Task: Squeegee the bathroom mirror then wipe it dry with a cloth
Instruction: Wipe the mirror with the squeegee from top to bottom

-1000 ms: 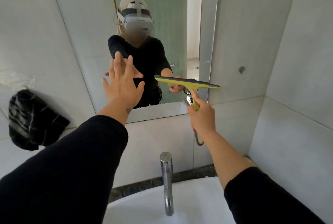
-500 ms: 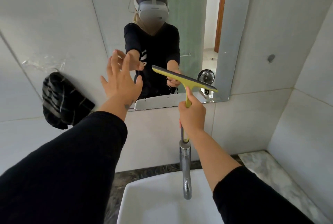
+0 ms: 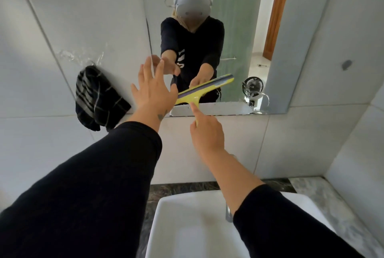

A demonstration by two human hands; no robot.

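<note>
The wall mirror (image 3: 239, 29) fills the upper middle of the view and reflects a person in black wearing a headset. My right hand (image 3: 205, 133) is shut on the handle of a yellow squeegee (image 3: 204, 90), whose blade lies tilted against the mirror's lower part, right end higher. My left hand (image 3: 152, 89) is spread open with fingers apart, close to the glass at the blade's left end, holding nothing. A dark striped cloth (image 3: 97, 97) hangs on the tiled wall left of the mirror.
A white basin (image 3: 187, 226) sits below, with a chrome tap (image 3: 228, 214) mostly hidden behind my right forearm. A dark marble counter (image 3: 324, 201) runs along the wall. A small fan (image 3: 252, 89) shows in the mirror's lower right. Tiled wall closes the right side.
The view has tipped down toward the basin. The squeegee blade has swung so its right end is now the higher one, and its left end now meets my open left hand.
</note>
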